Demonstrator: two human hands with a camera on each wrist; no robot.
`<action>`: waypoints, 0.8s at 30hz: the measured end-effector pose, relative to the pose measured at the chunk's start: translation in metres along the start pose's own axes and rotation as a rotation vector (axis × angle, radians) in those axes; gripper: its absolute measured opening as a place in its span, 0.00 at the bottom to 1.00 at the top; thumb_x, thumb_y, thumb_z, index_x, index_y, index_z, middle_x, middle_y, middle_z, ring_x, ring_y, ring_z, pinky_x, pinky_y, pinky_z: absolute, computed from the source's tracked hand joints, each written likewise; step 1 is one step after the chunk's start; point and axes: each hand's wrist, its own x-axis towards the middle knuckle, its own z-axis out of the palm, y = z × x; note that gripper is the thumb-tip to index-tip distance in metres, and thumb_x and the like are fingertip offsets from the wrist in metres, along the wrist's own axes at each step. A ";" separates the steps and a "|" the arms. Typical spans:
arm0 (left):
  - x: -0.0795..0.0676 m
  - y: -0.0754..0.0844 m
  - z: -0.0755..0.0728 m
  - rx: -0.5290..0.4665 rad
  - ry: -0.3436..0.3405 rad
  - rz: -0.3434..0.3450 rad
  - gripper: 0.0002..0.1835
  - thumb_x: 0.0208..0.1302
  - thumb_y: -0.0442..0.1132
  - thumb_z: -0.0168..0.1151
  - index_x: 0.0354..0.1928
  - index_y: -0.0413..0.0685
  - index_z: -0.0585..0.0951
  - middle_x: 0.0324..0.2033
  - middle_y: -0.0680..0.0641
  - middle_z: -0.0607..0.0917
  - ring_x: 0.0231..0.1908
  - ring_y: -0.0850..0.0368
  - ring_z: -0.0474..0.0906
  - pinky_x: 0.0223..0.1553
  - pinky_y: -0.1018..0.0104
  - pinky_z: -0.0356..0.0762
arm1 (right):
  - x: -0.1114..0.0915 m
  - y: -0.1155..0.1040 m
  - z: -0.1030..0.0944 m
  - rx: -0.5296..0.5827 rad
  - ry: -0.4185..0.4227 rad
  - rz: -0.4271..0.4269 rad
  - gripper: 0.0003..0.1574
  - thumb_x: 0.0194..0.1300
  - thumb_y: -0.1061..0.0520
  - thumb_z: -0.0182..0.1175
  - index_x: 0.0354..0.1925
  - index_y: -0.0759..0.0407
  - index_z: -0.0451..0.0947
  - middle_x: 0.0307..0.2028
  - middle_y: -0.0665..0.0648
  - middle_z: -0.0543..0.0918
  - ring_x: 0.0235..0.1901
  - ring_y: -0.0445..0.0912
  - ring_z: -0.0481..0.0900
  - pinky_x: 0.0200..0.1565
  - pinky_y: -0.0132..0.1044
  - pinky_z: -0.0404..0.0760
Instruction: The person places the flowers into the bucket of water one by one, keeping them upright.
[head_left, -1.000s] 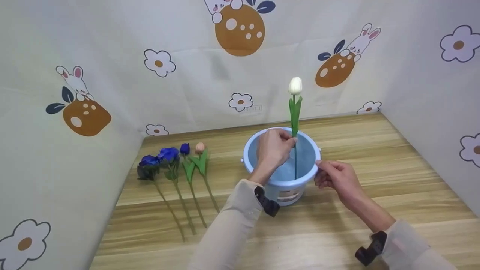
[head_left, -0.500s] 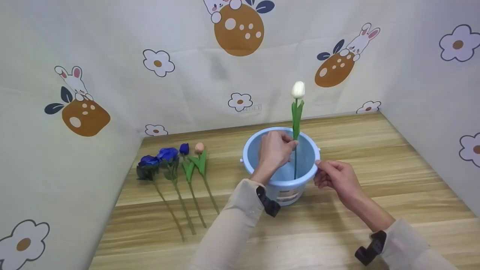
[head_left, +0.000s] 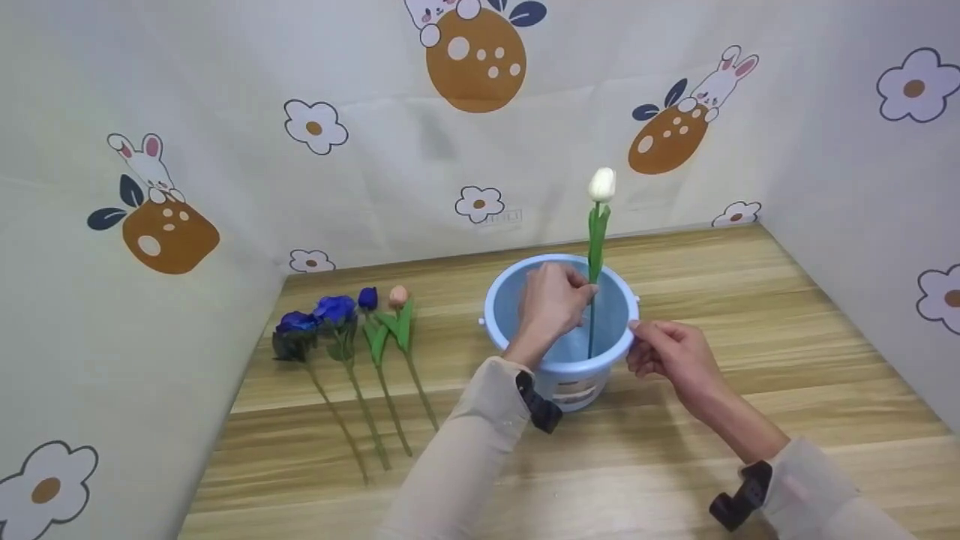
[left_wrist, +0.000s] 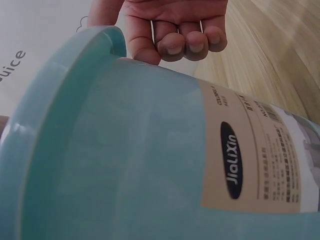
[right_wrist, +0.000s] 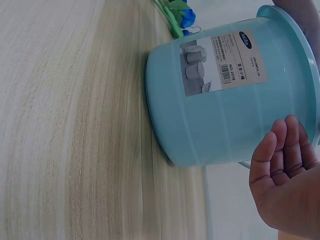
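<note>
In the head view my left hand (head_left: 553, 300) reaches over a light blue bucket (head_left: 574, 365) and pinches the green stem of a white tulip (head_left: 602, 185). The tulip stands nearly upright, its bloom above the rim and its lower stem inside the bucket. My right hand (head_left: 675, 361) holds the right side of the rim between thumb and fingers. The left wrist view has the bucket's labelled wall (left_wrist: 140, 145) close up, with the right hand (left_wrist: 175, 30) at its rim. In the right wrist view, the right hand's curled fingers (right_wrist: 277, 150) lie beside the wall.
Left of the bucket on the wooden table (head_left: 600, 480) lie two blue roses (head_left: 335, 309), a blue tulip (head_left: 368, 298) and a pink tulip (head_left: 400, 297), stems toward the front. Patterned cloth walls (head_left: 390, 150) enclose the back and sides.
The white tulip has sunk a little lower and shifted slightly right, the left hand moving with it. My right hand has stayed on the bucket rim.
</note>
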 end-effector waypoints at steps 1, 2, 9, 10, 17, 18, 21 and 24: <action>0.000 0.000 0.000 0.002 -0.002 -0.002 0.06 0.70 0.42 0.73 0.36 0.48 0.91 0.24 0.54 0.86 0.17 0.64 0.81 0.21 0.73 0.75 | 0.000 0.000 0.000 0.000 0.001 0.001 0.21 0.79 0.55 0.58 0.27 0.60 0.83 0.22 0.52 0.84 0.25 0.43 0.82 0.32 0.34 0.86; 0.001 0.000 0.001 0.006 -0.003 -0.004 0.06 0.70 0.42 0.72 0.36 0.48 0.91 0.24 0.54 0.86 0.17 0.64 0.82 0.21 0.73 0.75 | 0.000 0.000 0.000 -0.001 0.002 0.000 0.21 0.79 0.55 0.58 0.27 0.60 0.83 0.23 0.52 0.84 0.25 0.43 0.82 0.32 0.34 0.86; 0.003 -0.003 0.003 0.040 0.006 0.002 0.06 0.70 0.42 0.73 0.36 0.49 0.91 0.23 0.53 0.87 0.17 0.64 0.81 0.20 0.72 0.73 | 0.001 0.000 0.000 0.005 0.003 0.002 0.21 0.79 0.55 0.58 0.27 0.59 0.83 0.23 0.51 0.84 0.25 0.42 0.82 0.32 0.34 0.86; 0.003 -0.004 0.004 0.041 0.012 0.010 0.06 0.69 0.42 0.73 0.35 0.49 0.92 0.23 0.53 0.87 0.17 0.64 0.81 0.20 0.72 0.73 | 0.001 0.000 0.000 0.007 0.002 0.001 0.21 0.79 0.55 0.58 0.27 0.59 0.83 0.23 0.52 0.83 0.25 0.42 0.82 0.32 0.34 0.86; 0.017 -0.020 0.014 0.061 0.013 0.047 0.07 0.67 0.43 0.75 0.29 0.53 0.91 0.20 0.57 0.87 0.15 0.65 0.81 0.19 0.71 0.75 | 0.001 0.001 0.002 0.022 -0.002 -0.004 0.21 0.79 0.57 0.57 0.25 0.59 0.82 0.21 0.51 0.83 0.23 0.42 0.81 0.31 0.34 0.85; 0.019 -0.021 0.015 0.064 0.004 0.041 0.08 0.67 0.43 0.74 0.29 0.54 0.91 0.20 0.57 0.87 0.15 0.65 0.81 0.19 0.71 0.75 | 0.001 0.001 0.002 0.022 -0.002 -0.005 0.22 0.79 0.57 0.57 0.25 0.59 0.82 0.21 0.51 0.83 0.24 0.42 0.81 0.31 0.34 0.85; 0.017 -0.019 0.014 0.074 -0.006 0.029 0.08 0.68 0.43 0.74 0.30 0.53 0.91 0.18 0.57 0.85 0.16 0.64 0.80 0.19 0.71 0.73 | 0.001 0.001 0.001 0.018 -0.002 -0.007 0.22 0.79 0.57 0.57 0.25 0.58 0.82 0.22 0.51 0.83 0.24 0.42 0.82 0.31 0.34 0.86; 0.009 -0.010 0.009 0.097 -0.015 0.006 0.08 0.69 0.43 0.73 0.32 0.51 0.91 0.18 0.55 0.85 0.17 0.63 0.80 0.20 0.70 0.73 | 0.001 0.001 0.001 0.017 -0.001 -0.007 0.22 0.79 0.57 0.57 0.26 0.58 0.82 0.22 0.51 0.83 0.24 0.42 0.82 0.31 0.34 0.86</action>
